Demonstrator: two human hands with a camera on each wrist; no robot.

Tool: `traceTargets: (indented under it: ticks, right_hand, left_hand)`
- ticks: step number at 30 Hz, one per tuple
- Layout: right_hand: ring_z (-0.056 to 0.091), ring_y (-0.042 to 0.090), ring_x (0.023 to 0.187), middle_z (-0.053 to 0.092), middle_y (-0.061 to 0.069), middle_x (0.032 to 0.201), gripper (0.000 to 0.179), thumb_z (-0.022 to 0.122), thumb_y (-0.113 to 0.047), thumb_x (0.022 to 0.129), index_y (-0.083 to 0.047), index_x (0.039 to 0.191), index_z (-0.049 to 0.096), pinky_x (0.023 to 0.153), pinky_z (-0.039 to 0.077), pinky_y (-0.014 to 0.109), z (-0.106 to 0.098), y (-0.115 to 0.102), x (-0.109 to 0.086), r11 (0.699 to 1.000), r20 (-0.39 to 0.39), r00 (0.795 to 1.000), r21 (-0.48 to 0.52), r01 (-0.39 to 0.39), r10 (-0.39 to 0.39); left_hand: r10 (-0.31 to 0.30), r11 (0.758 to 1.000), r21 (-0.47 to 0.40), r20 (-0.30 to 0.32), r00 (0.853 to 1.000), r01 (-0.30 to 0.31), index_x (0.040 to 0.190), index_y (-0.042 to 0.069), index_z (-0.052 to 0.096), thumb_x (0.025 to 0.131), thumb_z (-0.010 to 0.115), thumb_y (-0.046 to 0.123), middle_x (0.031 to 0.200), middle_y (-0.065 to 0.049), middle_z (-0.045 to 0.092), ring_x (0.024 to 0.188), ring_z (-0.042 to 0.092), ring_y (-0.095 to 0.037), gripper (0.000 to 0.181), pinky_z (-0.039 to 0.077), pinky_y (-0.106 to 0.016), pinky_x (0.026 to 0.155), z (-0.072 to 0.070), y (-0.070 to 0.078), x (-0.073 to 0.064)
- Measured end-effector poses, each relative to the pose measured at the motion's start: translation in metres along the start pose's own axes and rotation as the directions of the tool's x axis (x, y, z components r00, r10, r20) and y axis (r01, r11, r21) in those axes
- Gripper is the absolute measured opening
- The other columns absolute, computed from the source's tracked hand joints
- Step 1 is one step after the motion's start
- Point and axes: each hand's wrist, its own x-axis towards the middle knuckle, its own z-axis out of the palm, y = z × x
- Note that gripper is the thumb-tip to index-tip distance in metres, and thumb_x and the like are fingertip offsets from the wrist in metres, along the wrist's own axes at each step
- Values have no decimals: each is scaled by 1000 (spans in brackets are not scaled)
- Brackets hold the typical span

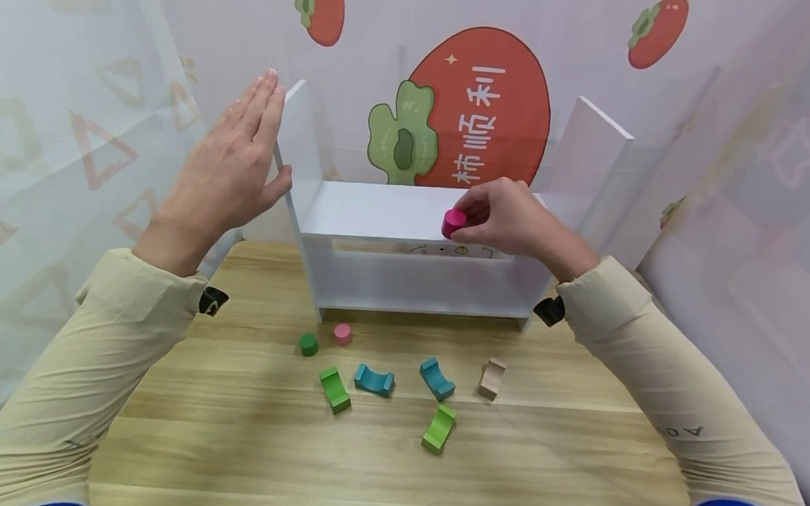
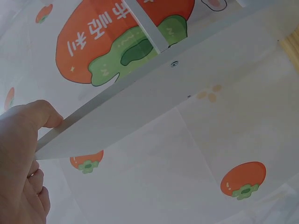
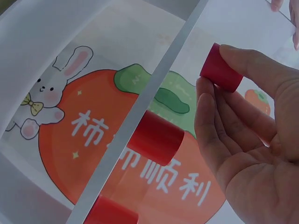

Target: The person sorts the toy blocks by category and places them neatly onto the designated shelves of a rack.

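R hand (image 1: 507, 215) has thumb & fingertips clamped on a magenta cylinder (image 1: 454, 223), held near the front edge of the white shelf's (image 1: 380, 211) upper board; in the R wrist view there's a gap betw. cylinder & board edge. Two red cylinders (image 3: 158, 137) stand on that board, just beside the hand. L hand (image 1: 237, 154) is at the shelf's L side panel (image 1: 300, 141), fingers straight & together along its outer side, thumb apart from them at the front edge; how firmly it presses is hard to tell. On the wood table (image 1: 237, 456), in front of the shelf: green cylinder (image 1: 309, 345) near a pink cylinder (image 1: 342, 334), plus curved blocks: 2 lt. green (image 1: 335, 390), 2 blue (image 1: 374, 381), 1 tan (image 1: 491, 379). Backdrop (image 1: 239, 24) has persimmon prints behind.
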Motion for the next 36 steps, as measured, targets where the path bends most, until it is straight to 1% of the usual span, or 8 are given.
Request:
traceTargets:
  ticks: [4, 9, 13, 21, 29, 36]
  right_hand:
    - [77, 25, 99, 80, 12, 108, 32, 87, -21, 88, -7, 115, 79, 93, 65, 44, 2, -1, 6, 999, -23, 999, -22, -31, 31]
    - [77, 27, 100, 80, 14, 110, 33, 86, -18, 88, -4, 117, 78, 95, 65, 45, 4, 1, 11, 997, -18, 998, -35, -67, 67]
    - [77, 27, 99, 80, 14, 109, 33, 86, -17, 87, -4, 117, 79, 95, 65, 44, 5, 1, 14, 998, -17, 999, -49, -50, 49]
    - [79, 25, 95, 80, 15, 104, 27, 86, -12, 86, -2, 111, 81, 94, 65, 43, 8, -5, 18, 998, -9, 1000, -67, 9, -9]
    - [76, 27, 96, 79, 15, 107, 28, 85, -13, 88, -3, 114, 81, 95, 65, 45, 13, -6, 22, 995, 9, 1000, -99, -19, 20]
    - [76, 27, 96, 80, 15, 107, 28, 83, -13, 89, -3, 115, 81, 93, 65, 44, 13, -7, 22, 993, 26, 999, -118, -17, 20]
  left_hand:
    - [6, 1000, 6, -11, 1000, -6, 167, -6, 12, 98, 61, 14, 178, -19, 10, 166, 15, -37, 86, 18, -53, 135, 1, 1, 0]
    - [23, 1000, 13, -25, 999, -23, 166, -6, 13, 97, 60, 14, 178, -20, 12, 165, 17, -38, 86, 20, -53, 135, 2, 2, 0]
    - [30, 999, 14, -33, 999, -29, 166, -7, 14, 97, 60, 13, 177, -21, 13, 165, 18, -38, 85, 19, -51, 135, 3, 2, 0]
    - [27, 1000, 17, -31, 999, -26, 166, -7, 14, 97, 60, 13, 177, -21, 12, 165, 17, -38, 85, 19, -51, 135, 2, 1, -1]
    - [24, 1000, 11, -29, 999, -23, 166, -7, 14, 97, 60, 13, 177, -20, 12, 165, 17, -38, 85, 18, -51, 135, 2, 0, -1]
    - [23, 1000, 8, -25, 999, -22, 166, -7, 13, 98, 60, 13, 177, -21, 12, 165, 16, -38, 85, 17, -51, 136, 2, 0, -1]
